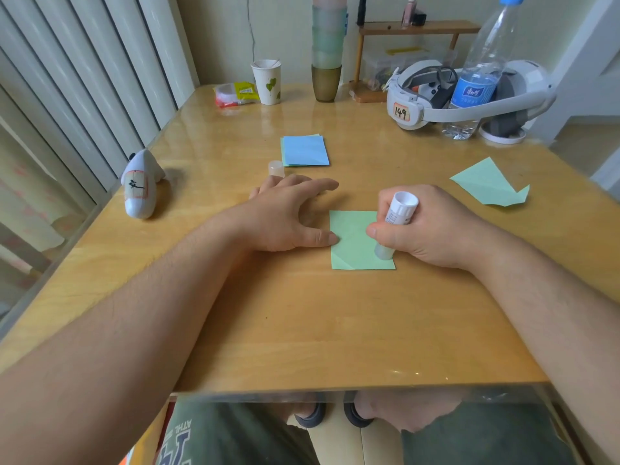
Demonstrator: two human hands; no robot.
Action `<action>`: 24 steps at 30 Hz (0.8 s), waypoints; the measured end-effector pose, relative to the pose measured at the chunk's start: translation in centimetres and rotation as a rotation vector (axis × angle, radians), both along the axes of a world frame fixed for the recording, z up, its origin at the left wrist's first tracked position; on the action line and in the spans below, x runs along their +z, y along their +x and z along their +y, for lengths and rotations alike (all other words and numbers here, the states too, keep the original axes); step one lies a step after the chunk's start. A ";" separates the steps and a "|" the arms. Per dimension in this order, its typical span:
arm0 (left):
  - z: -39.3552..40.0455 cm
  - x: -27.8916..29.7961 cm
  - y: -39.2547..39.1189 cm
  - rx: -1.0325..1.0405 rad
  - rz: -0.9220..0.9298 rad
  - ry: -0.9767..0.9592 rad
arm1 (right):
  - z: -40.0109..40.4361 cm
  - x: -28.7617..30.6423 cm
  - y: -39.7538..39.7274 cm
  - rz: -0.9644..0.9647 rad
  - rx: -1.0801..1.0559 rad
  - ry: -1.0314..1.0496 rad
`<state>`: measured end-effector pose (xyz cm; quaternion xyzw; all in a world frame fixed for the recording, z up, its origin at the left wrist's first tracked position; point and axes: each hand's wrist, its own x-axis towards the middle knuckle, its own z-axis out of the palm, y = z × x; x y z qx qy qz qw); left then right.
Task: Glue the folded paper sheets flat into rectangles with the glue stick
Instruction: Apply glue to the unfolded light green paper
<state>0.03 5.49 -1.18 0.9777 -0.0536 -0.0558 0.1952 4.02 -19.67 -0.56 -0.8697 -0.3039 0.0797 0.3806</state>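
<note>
A green folded paper rectangle [352, 246] lies flat on the wooden table [302, 313] in front of me. My right hand [432, 229] grips the white glue stick [397, 213], held tip down on the paper's right part. My left hand [288, 216] lies with fingers spread on the table, its thumb pressing the paper's left edge. The glue stick's clear cap [276, 168] stands just beyond my left fingers. A stack of blue and green rectangles [304, 151] sits further back. A green paper folded to a pointed shape [489, 182] lies at the right.
At the table's back stand a paper cup [267, 82], a stack of tall cups [327, 52], a white headset [432, 95] and a water bottle [479, 72]. A white toy figure [141, 186] lies near the left edge. A small wooden shelf [419, 28] stands behind.
</note>
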 end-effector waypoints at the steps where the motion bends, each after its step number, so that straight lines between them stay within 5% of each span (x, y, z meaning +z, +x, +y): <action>1: 0.0 0.0 0.0 -0.002 0.002 0.003 | -0.1 0.0 0.0 0.005 -0.002 0.000; 9: -0.1 0.0 0.0 0.001 -0.002 0.007 | 0.3 -0.5 0.2 -0.024 -0.049 0.027; 15: -0.1 0.1 -0.1 0.002 0.004 0.002 | 0.6 -0.5 0.8 0.029 -0.212 0.383; 24: -0.2 0.2 -0.2 0.002 0.018 -0.002 | 3.2 -1.3 -1.3 -0.067 0.039 0.180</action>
